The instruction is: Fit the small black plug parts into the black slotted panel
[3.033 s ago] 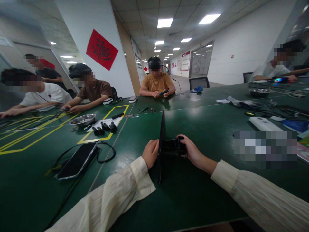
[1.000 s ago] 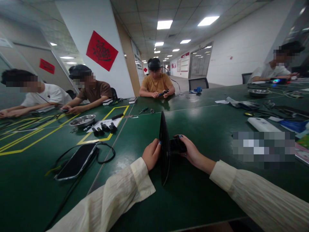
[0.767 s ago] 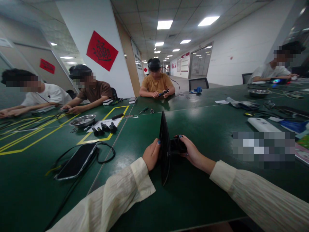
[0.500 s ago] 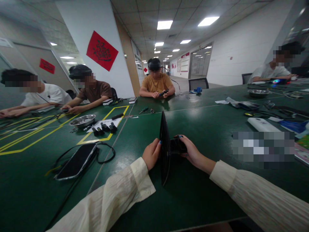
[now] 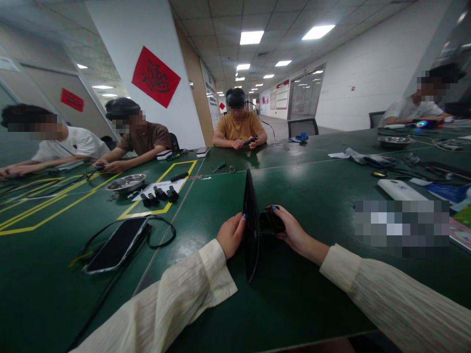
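A thin black panel stands on its edge on the green table, seen almost edge-on. My left hand presses against its left face, fingers curled round the panel's edge. My right hand grips a black block fixed to the panel's right face, fingers wrapped over it. Both sleeves are cream.
A phone with a looped cable lies at the left. Farther off are a metal bowl, small black parts on paper, a white device at the right, and several people seated round the table.
Since three seconds ago the panel has turned slightly, showing a little more of its face. Over the last second both hands and the panel have stayed still.
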### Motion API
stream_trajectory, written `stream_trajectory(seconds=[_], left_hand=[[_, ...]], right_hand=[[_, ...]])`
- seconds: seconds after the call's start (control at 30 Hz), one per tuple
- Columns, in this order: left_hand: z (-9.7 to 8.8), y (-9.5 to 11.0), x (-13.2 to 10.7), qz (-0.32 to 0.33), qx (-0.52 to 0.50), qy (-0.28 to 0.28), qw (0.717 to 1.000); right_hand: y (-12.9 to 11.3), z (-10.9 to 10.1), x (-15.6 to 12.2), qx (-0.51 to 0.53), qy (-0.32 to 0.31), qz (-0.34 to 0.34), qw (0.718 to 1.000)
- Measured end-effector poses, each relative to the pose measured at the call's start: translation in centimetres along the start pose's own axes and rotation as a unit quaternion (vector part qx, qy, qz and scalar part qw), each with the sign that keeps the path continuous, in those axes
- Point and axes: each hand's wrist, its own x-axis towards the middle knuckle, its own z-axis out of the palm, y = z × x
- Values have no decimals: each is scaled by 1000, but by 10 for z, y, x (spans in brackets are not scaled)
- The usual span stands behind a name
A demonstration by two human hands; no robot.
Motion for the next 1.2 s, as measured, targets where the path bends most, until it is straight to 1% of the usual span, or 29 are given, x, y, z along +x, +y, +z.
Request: stream_trajectory(seconds=[0.2,0.53,0.77,0.93,1.07,1.2], left_hand=[[3,-6,0,-3,-15,4,1000],[-2,5,-2,-20,-70,-15,997],[-2,7,-2,-19,-46,-10,999],[-2,5,-1,-25,-48,-16,998],[-2,5,-3,-16,-56,-17,998],[-2,5,-2,-10,-39,-16,999]], right_hand=[[1,-1,1,7,-1,4,1000],[-1,1,-2,10,-4,3,1000],[-2,1,-2,6,3,5,1000],[-2,1,-3,8,-8,1,1000],[0,-1,-1,7,-10,0,1000],[1,-1,0,5,-6,-3,1000]])
